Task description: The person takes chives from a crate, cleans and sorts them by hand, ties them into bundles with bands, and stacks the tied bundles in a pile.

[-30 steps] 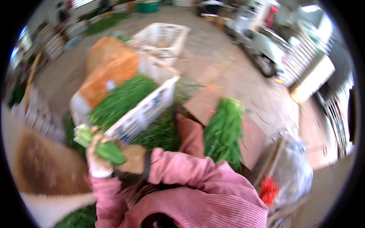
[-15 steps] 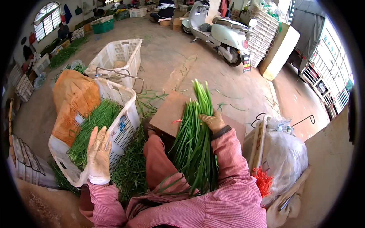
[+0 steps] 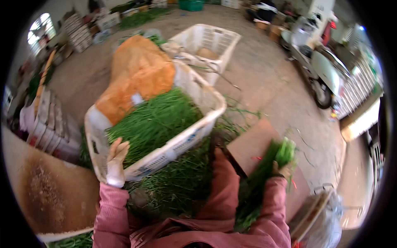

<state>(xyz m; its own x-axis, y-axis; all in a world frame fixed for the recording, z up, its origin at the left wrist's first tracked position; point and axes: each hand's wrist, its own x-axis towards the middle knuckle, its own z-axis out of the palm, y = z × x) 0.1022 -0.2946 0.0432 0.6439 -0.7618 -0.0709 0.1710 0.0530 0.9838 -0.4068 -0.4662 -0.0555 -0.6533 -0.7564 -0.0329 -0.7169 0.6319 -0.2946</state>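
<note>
My left hand (image 3: 117,162), in a pale glove, is at the near left corner of a white crate (image 3: 215,112), its fingers apart, beside the long green stalks (image 3: 159,120) lying in it. On the right, my right hand (image 3: 283,169), gloved, is wrapped round a bunch of green stalks (image 3: 264,182), near its pale ends. The bunch lies over a brown board (image 3: 254,144), its leaves trailing toward my lap. An orange sack (image 3: 138,74) covers the far left part of the crate.
Loose greens (image 3: 178,186) cover the floor beside my leg. Behind the crate stands another white crate (image 3: 227,39). A scooter (image 3: 320,70) is parked at the right. A plastic-covered crate (image 3: 318,219) stands at the lower right, stacked crates (image 3: 49,128) at the left.
The view has swung left since half a second ago. My right hand still holds the bunch, whose pale ends now lie lower against the board. My left hand has stayed empty beside the crate.
</note>
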